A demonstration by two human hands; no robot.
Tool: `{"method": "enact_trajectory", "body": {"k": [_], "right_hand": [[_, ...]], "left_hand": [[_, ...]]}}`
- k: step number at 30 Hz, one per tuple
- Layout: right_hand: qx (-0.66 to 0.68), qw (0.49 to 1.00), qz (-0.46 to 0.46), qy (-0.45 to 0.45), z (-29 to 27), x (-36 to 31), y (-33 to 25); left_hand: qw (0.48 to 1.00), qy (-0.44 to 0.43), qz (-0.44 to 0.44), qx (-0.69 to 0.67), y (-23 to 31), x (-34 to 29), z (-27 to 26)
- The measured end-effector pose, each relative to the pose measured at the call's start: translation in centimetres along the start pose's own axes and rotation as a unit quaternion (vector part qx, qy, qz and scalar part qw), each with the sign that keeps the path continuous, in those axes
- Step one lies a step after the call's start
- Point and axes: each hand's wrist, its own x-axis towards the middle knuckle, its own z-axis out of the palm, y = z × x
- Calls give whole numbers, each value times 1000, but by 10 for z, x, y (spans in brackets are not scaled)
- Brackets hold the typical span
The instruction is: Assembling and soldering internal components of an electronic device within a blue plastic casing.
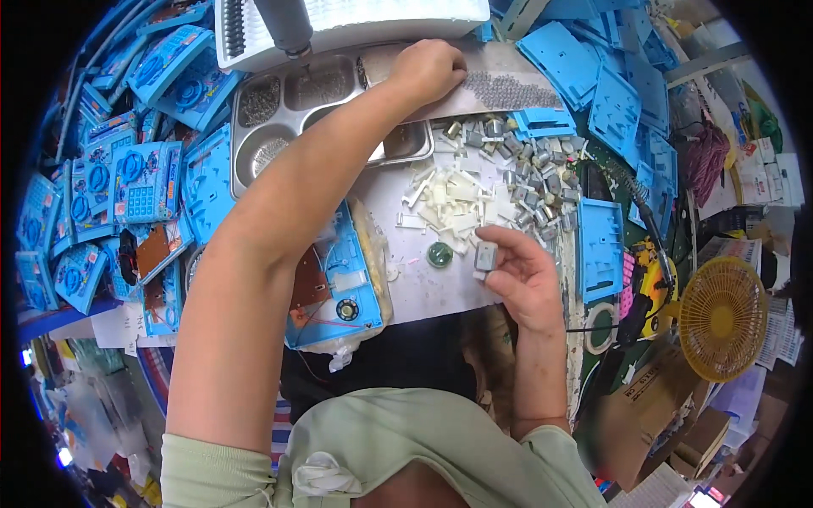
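1. Above the tabletop (428,296), in front of the person's body, the right hand (532,286) holds a small grey metal motor (486,254); its thumb and fingers are closed on opposite edges of it.
2. At the far side, the left hand (428,72) rests on a flat board (500,57), fingers curled inward; whether they grip anything cannot be told.
3. Just right of the left hand, many tiny clear-grey pieces (512,91) lie close together on that board.
4. The left forearm crosses over a metal compartment tray (286,121) that contains small parts.
5. Beyond the right hand lies a heap of grey motors (525,182), touching a pile of white plastic pieces (449,199).
6. A green round object (439,255) sits near the held motor, on its left.
7. Partly behind the left arm is an open blue casing (362,288) with a round speaker (346,309).
8. Blue printed units (140,182) are stacked at left; blue panels (601,245) lie at right.
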Motion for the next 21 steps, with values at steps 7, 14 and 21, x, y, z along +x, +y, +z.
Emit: {"method": "enact_trajectory", "body": {"k": [7,14,21], "right_hand": [[-123,990,-33,53,-5,12,2],[-441,896,40,-12,-4,16,7],[-574,812,-72,-82,9,31,13]], "left_hand": [[984,172,6,37,5,-4,7],[973,134,168,-81,63,-79,-67],[955,3,-40,-294,82,-259,-146]]}}
